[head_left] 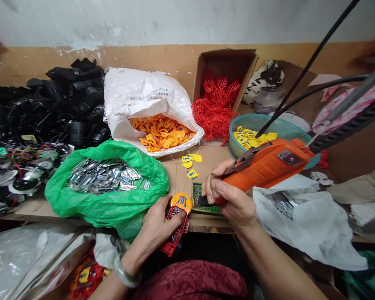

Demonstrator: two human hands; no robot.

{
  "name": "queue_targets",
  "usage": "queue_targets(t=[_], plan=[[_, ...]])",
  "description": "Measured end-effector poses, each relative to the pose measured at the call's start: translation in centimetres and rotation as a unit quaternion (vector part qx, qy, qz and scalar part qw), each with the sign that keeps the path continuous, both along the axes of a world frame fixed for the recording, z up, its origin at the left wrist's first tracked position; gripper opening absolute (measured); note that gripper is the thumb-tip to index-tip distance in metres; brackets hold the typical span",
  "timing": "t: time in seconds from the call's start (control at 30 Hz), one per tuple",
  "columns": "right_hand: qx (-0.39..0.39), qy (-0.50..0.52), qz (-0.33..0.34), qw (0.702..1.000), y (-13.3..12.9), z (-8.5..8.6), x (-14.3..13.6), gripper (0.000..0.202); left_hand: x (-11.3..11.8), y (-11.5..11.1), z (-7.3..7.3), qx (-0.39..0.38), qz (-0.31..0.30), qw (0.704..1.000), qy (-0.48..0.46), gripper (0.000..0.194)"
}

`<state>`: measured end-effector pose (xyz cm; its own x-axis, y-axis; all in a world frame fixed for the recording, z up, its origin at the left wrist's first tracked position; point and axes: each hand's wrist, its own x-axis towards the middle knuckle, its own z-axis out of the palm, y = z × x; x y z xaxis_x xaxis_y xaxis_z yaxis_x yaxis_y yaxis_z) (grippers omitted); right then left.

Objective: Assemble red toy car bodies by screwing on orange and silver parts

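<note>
My left hand (pixel 158 223) is closed around a small toy car body (pixel 177 221), which has a red lattice frame, dark parts and a round orange piece at its far end. My right hand (pixel 229 198) grips an orange electric screwdriver (pixel 265 164) near its front end; its dark tip points left. Just under that tip lies a green tray (pixel 196 191) with many tiny screws. Several yellow pieces with blue markings (pixel 190 160) lie on the cardboard beyond the hands.
A green bag (pixel 150 166) of shiny metallic pieces stands left, a white sack (pixel 143 85) of orange parts behind it. Red frames (pixel 215 108) spill from a cardboard box (pixel 226 56). A teal basin (pixel 233 139) holds yellow pieces. Black cables (pixel 309 66) hang at right.
</note>
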<state>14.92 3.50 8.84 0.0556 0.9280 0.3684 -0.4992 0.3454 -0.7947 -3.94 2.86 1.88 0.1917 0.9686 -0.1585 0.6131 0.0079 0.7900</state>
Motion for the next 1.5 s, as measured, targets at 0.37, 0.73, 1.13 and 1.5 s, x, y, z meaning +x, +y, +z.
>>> queue_targets(t=[0.37, 0.73, 1.13, 1.5], plan=[[-0.006, -0.003, 0.009, 1.000, 0.0, 0.1, -0.6, 0.016, 1.0, -1.7, 0.2, -0.021, 0.070, 0.987, -0.140, 0.040], [-0.020, -0.001, 0.012, 1.000, -0.1, 0.5, -0.9, 0.017, 1.4, -2.2, 0.2, -0.237, 0.151, 0.848, -0.450, 0.045], [-0.004, -0.012, 0.007, 1.000, -0.1, 0.3, -1.1, 0.015, 1.6, -2.3, -0.3, -0.265, 0.158, 0.824, -0.476, 0.047], [-0.001, -0.022, 0.023, 0.999, -0.3, 0.0, -1.1, 0.015, 2.0, -2.2, 0.4, -0.266, 0.166, 0.818, -0.481, 0.046]])
